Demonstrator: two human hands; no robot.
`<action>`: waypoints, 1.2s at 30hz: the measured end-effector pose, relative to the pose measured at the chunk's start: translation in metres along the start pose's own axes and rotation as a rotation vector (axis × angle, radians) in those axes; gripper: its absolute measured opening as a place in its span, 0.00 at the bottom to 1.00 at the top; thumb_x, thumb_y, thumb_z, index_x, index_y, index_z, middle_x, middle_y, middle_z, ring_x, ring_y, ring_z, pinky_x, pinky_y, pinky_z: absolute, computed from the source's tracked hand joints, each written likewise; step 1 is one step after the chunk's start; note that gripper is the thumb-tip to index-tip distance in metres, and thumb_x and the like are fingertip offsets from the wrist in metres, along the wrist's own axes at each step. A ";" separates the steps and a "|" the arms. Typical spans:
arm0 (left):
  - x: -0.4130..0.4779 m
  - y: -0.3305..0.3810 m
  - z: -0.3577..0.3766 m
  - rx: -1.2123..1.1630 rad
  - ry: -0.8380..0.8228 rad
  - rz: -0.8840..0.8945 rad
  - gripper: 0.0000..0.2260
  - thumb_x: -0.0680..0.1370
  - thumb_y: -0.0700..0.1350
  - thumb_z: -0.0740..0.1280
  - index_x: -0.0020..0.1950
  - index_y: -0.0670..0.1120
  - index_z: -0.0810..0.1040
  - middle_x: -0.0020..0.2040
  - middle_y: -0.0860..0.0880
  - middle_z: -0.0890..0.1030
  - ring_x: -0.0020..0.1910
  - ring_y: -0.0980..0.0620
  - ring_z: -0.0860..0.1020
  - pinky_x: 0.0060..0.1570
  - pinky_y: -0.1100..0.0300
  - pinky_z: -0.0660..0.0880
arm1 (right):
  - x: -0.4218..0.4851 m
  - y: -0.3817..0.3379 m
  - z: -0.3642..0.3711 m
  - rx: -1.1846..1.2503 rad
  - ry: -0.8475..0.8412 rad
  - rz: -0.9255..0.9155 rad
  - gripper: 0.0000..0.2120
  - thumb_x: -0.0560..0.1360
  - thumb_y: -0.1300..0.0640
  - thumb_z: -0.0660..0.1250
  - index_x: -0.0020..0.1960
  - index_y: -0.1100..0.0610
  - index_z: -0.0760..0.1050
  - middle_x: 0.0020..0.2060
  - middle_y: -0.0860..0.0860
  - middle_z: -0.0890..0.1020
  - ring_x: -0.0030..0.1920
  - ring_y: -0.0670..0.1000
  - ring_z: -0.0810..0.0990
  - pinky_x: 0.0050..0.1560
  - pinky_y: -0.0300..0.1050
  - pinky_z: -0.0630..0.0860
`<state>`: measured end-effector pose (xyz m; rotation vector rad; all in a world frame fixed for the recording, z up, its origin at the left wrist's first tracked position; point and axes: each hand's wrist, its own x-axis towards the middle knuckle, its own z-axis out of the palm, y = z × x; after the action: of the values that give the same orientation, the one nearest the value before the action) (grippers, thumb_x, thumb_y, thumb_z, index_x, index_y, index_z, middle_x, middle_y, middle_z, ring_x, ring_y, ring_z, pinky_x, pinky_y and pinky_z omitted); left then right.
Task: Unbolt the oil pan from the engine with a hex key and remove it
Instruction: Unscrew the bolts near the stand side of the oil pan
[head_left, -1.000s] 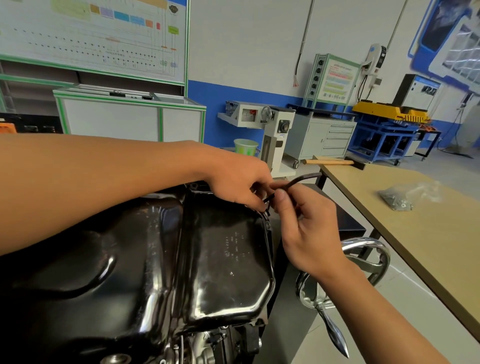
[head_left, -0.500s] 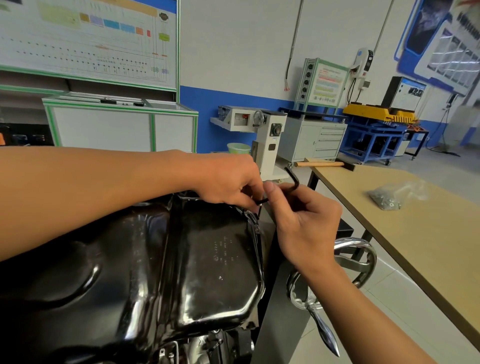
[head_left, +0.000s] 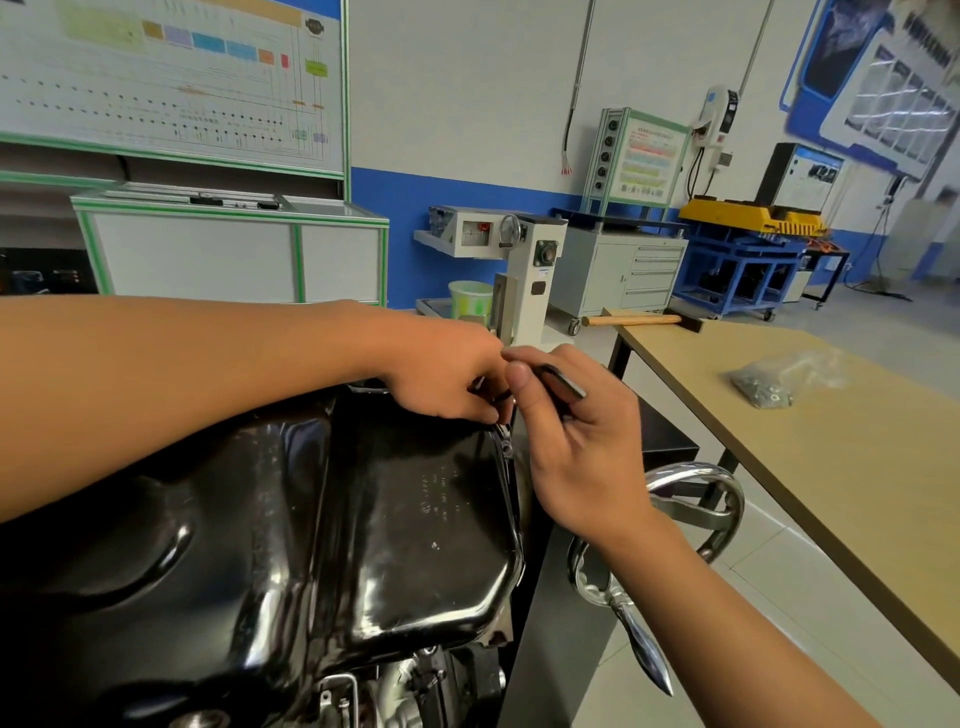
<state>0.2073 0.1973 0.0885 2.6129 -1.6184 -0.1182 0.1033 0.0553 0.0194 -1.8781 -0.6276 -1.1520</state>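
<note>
Glossy black pressed-steel oil pan (head_left: 363, 519) seated on top of the engine (head_left: 405, 686), filling the lower left. At its far right corner flange, a slim black L-shaped hex key (head_left: 563, 382), short end down at the rim. Long arm clamped between thumb and curled fingers of the right hand (head_left: 576, 441); bend pinched by the left hand (head_left: 447, 369). Just right, a chrome handwheel (head_left: 696, 499); beyond, a tan wooden bench (head_left: 831, 493) bearing a clear plastic bag of bolts (head_left: 769, 384).
</note>
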 end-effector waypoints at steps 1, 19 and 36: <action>0.000 -0.001 -0.001 -0.008 -0.001 -0.010 0.08 0.80 0.48 0.68 0.42 0.60 0.75 0.35 0.66 0.77 0.36 0.70 0.74 0.37 0.76 0.67 | 0.000 0.000 0.000 0.041 -0.001 0.033 0.10 0.79 0.62 0.66 0.56 0.65 0.82 0.43 0.55 0.84 0.46 0.47 0.83 0.50 0.33 0.75; -0.001 0.002 -0.003 -0.080 0.096 -0.017 0.11 0.74 0.52 0.74 0.35 0.57 0.75 0.29 0.63 0.76 0.31 0.61 0.74 0.34 0.67 0.68 | -0.001 0.004 -0.001 0.119 0.175 0.174 0.03 0.75 0.61 0.74 0.45 0.61 0.85 0.33 0.49 0.84 0.33 0.45 0.81 0.36 0.38 0.75; 0.005 0.012 -0.007 0.073 -0.184 -0.038 0.09 0.81 0.47 0.64 0.43 0.58 0.72 0.40 0.58 0.75 0.39 0.61 0.74 0.37 0.69 0.65 | -0.008 0.003 -0.008 -0.088 0.019 0.076 0.07 0.81 0.63 0.63 0.52 0.62 0.80 0.39 0.44 0.79 0.40 0.40 0.76 0.44 0.31 0.70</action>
<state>0.1994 0.1881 0.0964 2.7620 -1.6566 -0.3172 0.0981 0.0470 0.0131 -1.9457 -0.4980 -1.1636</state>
